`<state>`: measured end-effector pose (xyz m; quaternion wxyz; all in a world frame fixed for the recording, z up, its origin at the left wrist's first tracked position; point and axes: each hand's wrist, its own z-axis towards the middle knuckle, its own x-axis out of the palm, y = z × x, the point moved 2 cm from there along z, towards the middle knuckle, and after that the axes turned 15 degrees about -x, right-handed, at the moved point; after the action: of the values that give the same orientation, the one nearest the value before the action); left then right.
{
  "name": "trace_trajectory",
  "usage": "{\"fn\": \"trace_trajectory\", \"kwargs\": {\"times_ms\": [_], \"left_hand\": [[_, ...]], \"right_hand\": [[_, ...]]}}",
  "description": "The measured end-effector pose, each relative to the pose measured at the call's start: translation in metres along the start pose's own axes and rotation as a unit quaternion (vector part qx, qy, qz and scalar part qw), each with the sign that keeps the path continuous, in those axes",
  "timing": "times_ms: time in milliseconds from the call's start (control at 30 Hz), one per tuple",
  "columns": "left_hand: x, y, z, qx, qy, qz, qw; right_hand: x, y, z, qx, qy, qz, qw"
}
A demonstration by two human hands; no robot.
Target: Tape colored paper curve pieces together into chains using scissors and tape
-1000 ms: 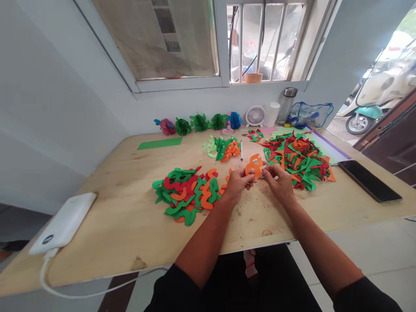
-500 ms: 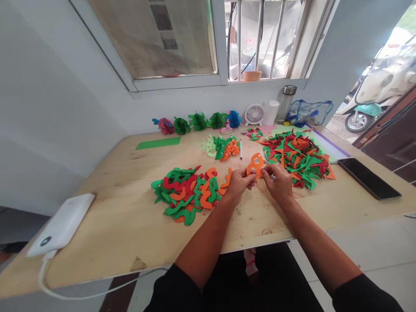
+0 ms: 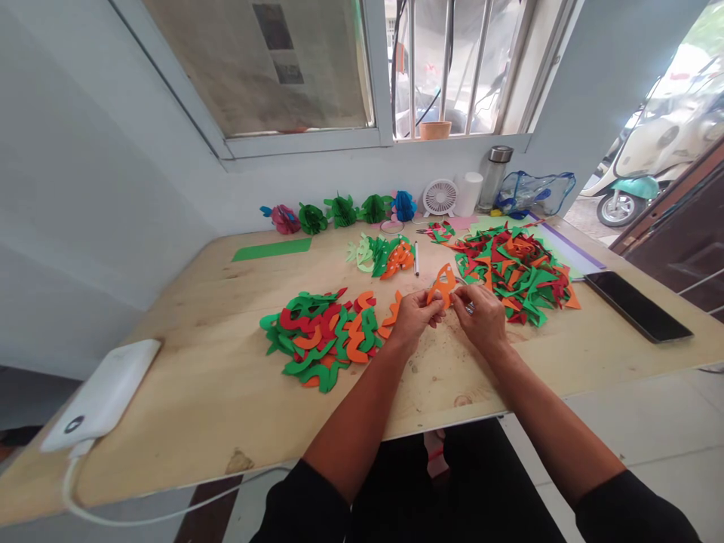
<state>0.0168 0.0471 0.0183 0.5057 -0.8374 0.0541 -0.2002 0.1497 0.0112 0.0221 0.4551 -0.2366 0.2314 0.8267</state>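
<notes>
The left hand [image 3: 415,320] and right hand [image 3: 480,320] pinch an orange paper cutout [image 3: 443,285] above the plywood worktop [image 3: 197,377], between 2 heaps of green, red and orange paper shapes [image 3: 317,339]. A black smartphone [image 3: 638,306] and a white power bank [image 3: 102,396] lie on the worktop; 5 paper honeycomb balls [image 3: 341,211] stand along the wall beneath a barred window [image 3: 452,68].

Black short sleeves [image 3: 302,507], bare hands [image 3: 415,317], dark legwear [image 3: 452,498] (folds unclear)

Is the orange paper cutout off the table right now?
Yes, off: the orange paper cutout is pinched in the left hand, held above the wooden tabletop.
</notes>
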Motion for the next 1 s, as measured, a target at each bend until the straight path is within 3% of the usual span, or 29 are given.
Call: {"fn": "trace_trajectory", "kwargs": {"times_ms": [233,1000], "left_hand": [[0.0003,0.0001,-0.0002,0.013,-0.031,0.015,0.999],[0.0008,-0.0002,0.0004,0.031,0.011,0.024,0.999]], "right_hand": [[-0.0018,0.0033,0.0011,-0.012,-0.001,-0.027,1.0],[-0.0008,0.008,0.003,-0.069,0.048,-0.067,0.994]]}}
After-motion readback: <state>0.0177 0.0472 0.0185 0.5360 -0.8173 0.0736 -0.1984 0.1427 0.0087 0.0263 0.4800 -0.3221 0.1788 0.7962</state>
